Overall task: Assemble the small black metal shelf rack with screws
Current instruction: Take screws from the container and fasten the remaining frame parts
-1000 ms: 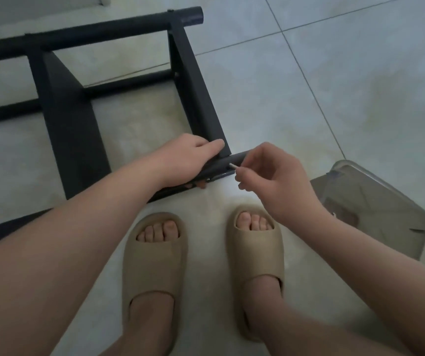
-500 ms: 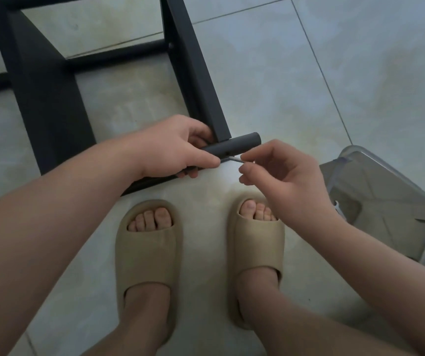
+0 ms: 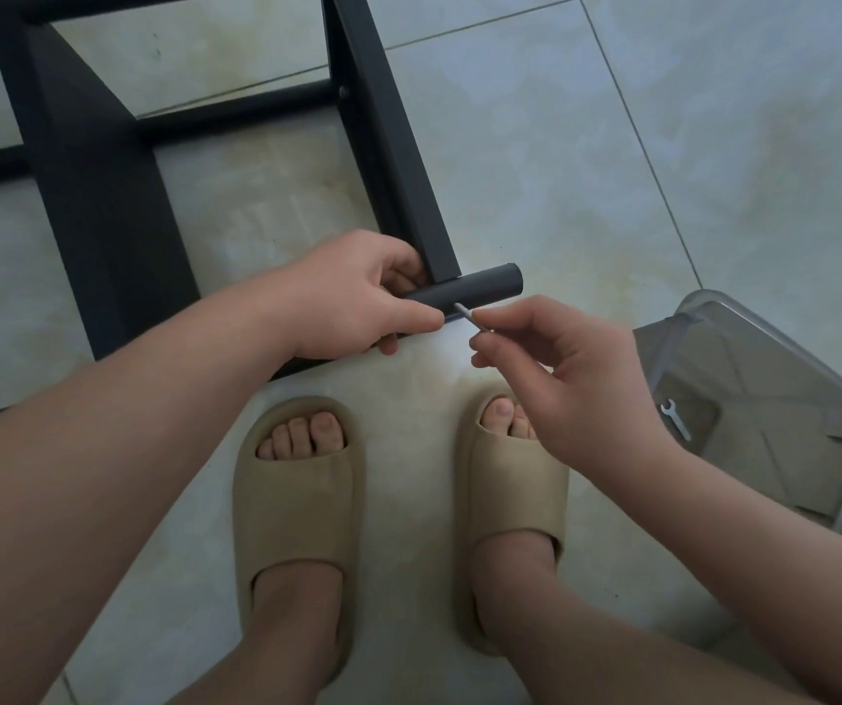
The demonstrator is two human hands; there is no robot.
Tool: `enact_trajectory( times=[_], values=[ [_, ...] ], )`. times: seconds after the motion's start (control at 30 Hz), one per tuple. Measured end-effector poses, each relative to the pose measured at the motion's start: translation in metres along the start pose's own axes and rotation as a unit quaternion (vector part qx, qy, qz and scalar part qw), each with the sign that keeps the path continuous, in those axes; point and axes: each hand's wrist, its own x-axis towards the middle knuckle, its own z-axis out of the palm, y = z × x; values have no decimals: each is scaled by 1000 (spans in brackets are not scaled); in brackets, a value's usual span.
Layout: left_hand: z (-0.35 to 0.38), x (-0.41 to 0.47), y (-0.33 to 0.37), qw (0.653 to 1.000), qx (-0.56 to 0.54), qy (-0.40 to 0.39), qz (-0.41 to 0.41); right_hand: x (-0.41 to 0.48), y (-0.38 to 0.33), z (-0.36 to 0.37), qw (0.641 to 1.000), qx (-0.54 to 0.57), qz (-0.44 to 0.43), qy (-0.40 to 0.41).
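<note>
Drawn slightly back, right hand (image 3: 561, 379) pinches screw (image 3: 467, 316) at tube (image 3: 485, 288) edge; left hand (image 3: 358, 302) grips tube above floor (image 3: 612, 170).

The black metal shelf rack (image 3: 93, 195) lies on the tiled floor, with flat bars crossing round tubes. Its nearest round tube (image 3: 485, 287), open end pointing right, is gripped by the left hand (image 3: 358, 302). A thin silver metal piece (image 3: 470, 317), screw or key unclear, touches the tube's side at a slant, pinched by the right hand (image 3: 561, 368).
</note>
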Motion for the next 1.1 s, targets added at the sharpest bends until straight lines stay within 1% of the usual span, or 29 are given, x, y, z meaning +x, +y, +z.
enact_trajectory(
  times=[0.13,0.3,0.47,0.63,0.7,0.8,0.87,0.93,1.0,1.1],
  values=[
    [0,1,-2,1000,0,0,0,0,-1,3,996,-67,-59,14],
    [0,0,-2,1000,-8,-2,-6,4,-4,5,994,-85,-70,8],
    [0,-2,0,1000,-10,-4,-10,13,-5,7,998,-58,-14,-13],
    [-2,-2,0,1000,-12,-15,-11,18,-7,12,997,32,69,-19],
    [-3,-2,2,1000,4,-14,-11,17,-8,13,992,82,99,-11],
    [-3,-4,4,1000,8,-9,-14,17,-11,17,973,178,148,7],
    [-3,-4,3,1000,6,-10,-13,19,-11,20,966,202,163,18],
    [-4,-3,2,1000,4,-15,-12,20,-11,22,962,210,173,19],
    [-5,-2,0,1000,4,-17,-16,22,-11,21,965,192,180,13],
    [-6,0,-1,1000,0,-20,-20,27,-12,15,982,82,167,5]
  ],
)
